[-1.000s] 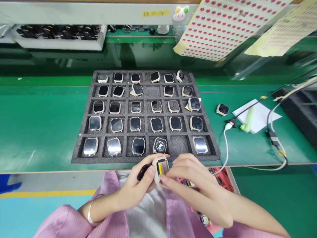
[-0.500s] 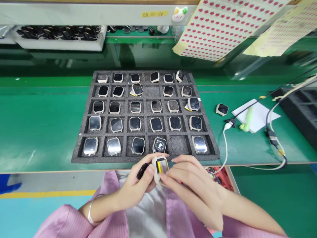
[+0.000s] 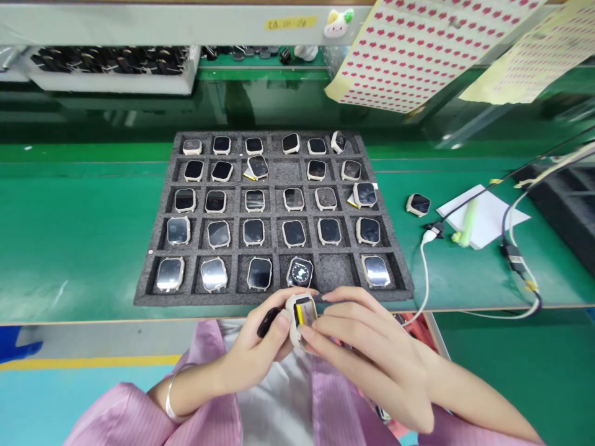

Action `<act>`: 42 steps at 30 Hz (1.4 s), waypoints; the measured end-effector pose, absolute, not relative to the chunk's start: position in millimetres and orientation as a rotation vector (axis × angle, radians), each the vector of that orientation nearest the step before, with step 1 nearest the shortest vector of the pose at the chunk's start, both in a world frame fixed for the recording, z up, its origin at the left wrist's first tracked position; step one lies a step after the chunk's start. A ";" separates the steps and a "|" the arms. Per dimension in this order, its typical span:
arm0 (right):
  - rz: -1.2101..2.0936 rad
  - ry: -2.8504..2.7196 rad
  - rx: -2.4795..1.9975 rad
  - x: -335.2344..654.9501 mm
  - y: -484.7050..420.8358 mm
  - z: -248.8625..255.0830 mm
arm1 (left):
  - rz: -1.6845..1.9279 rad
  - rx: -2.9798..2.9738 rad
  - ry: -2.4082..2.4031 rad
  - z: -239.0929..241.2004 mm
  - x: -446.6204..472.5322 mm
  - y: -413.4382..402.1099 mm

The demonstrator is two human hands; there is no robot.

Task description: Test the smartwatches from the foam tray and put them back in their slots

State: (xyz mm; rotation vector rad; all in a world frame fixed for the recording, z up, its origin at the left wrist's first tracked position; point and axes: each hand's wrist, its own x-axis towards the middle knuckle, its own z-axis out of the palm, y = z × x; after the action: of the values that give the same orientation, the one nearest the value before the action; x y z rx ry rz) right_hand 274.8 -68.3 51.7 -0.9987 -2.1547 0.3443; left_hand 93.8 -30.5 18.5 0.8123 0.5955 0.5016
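Between my hands, just below the bench's front edge, is a pale smartwatch case (image 3: 295,337) with its inside showing. A yellow and silver battery (image 3: 305,313) sits in its opening. My left hand (image 3: 263,341) is closed round the case's left side, and a dark rounded piece (image 3: 268,323) sticks out between its thumb and fingers. The fingers of my right hand (image 3: 367,341) are closed on the right side of the case, over the battery edge. A grey foam tray (image 3: 337,272) with several smartwatches stands right beyond my hands; one smartwatch (image 3: 300,272) shows a lit dial.
Right of the tray lie a loose smartwatch (image 3: 418,204), a white cable plug (image 3: 431,234), a white paper (image 3: 493,217) and a light green stick (image 3: 468,223). A dark foam tray (image 3: 558,210) stands at the far right. Sticker sheets (image 3: 418,56) hang from the shelf (image 3: 139,28).
My right hand's wrist has turned slightly to the right and down. The grip on the watch case looks the same.
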 end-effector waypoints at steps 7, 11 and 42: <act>0.234 -2.199 -0.938 273.8 -65.6 46.9 | 0.523 0.875 0.675 16.9 94.1 -30.6; 0.234 -2.200 -0.925 275.6 -63.1 45.0 | 0.519 0.938 0.714 14.9 93.4 -31.0; 0.478 -1.914 -0.979 269.7 -62.0 49.8 | 0.563 0.838 0.523 11.5 94.0 -36.2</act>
State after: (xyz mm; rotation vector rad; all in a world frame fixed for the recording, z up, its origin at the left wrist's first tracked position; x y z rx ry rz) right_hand 269.7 -62.0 49.8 -0.9791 -1.9140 0.4784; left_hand 94.0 -36.2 11.5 0.8383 0.5227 0.5634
